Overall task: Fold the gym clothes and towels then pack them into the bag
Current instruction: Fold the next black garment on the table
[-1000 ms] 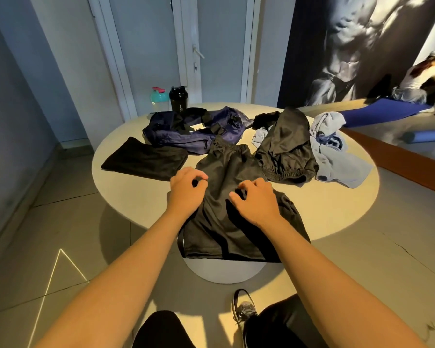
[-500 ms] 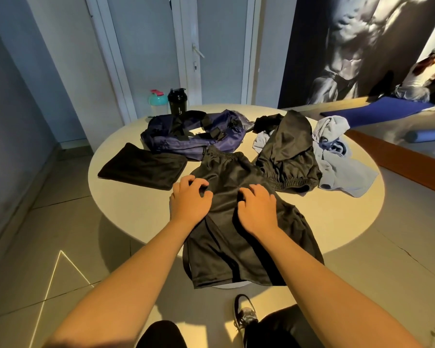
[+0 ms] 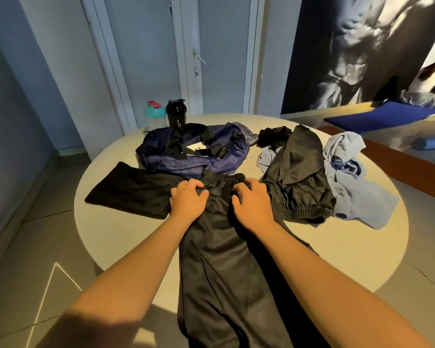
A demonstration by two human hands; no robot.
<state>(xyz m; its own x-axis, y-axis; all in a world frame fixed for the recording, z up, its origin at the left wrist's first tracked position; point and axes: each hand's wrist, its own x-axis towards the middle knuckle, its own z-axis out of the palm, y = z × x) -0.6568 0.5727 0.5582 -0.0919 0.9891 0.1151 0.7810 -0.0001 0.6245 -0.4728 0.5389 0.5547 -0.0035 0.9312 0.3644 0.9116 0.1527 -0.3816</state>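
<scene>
Dark shiny shorts point(image 3: 224, 259) lie lengthwise on the round cream table point(image 3: 337, 247), with their lower end hanging over the near edge. My left hand point(image 3: 187, 199) and my right hand point(image 3: 253, 202) rest side by side at the elastic waistband, fingers curled into the fabric. A navy bag point(image 3: 194, 156) with black straps lies just beyond the waistband. A folded black garment point(image 3: 131, 189) lies flat to the left. To the right sit a crumpled black garment point(image 3: 299, 177) and a crumpled light blue cloth point(image 3: 349, 182).
A teal bottle point(image 3: 155, 116) and a black shaker point(image 3: 175, 114) stand at the table's far edge behind the bag. A small black item point(image 3: 274, 135) lies behind the crumpled pile. A blue mat point(image 3: 377, 116) and a blue roller point(image 3: 430, 143) lie on the floor at right.
Both hands have slid from the middle of the shorts up to the waistband. The shorts now lie longer and narrower, stretched toward me over the table edge.
</scene>
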